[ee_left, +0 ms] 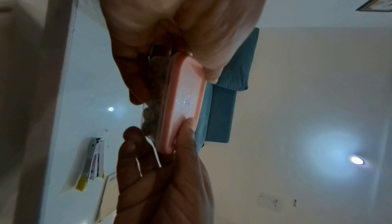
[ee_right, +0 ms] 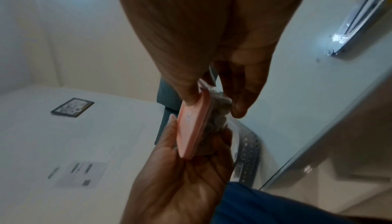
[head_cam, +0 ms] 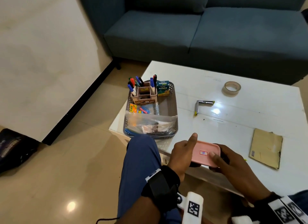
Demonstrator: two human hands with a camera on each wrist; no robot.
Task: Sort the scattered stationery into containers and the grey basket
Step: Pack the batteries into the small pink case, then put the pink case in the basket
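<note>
Both hands hold a small clear box with a pink lid (head_cam: 205,154) over the table's near edge. My left hand (head_cam: 183,152) grips its left end with fingers curled underneath and the thumb raised. My right hand (head_cam: 220,158) grips the right end, thumb lying on the lid. In the left wrist view the pink-lidded box (ee_left: 184,103) shows brownish small items through its clear base. The right wrist view has the box (ee_right: 194,127) edge-on between both hands. The grey basket (head_cam: 173,110) stands at the table's left, holding a pen holder (head_cam: 144,94) with markers, green boxes and plastic bags.
On the white table (head_cam: 250,117) lie an opened stapler (head_cam: 202,105), a tape roll (head_cam: 231,88) and a brown envelope (head_cam: 265,147) at the right. A blue sofa (head_cam: 200,32) stands behind the table. My blue-trousered knee (head_cam: 141,157) is beside the basket.
</note>
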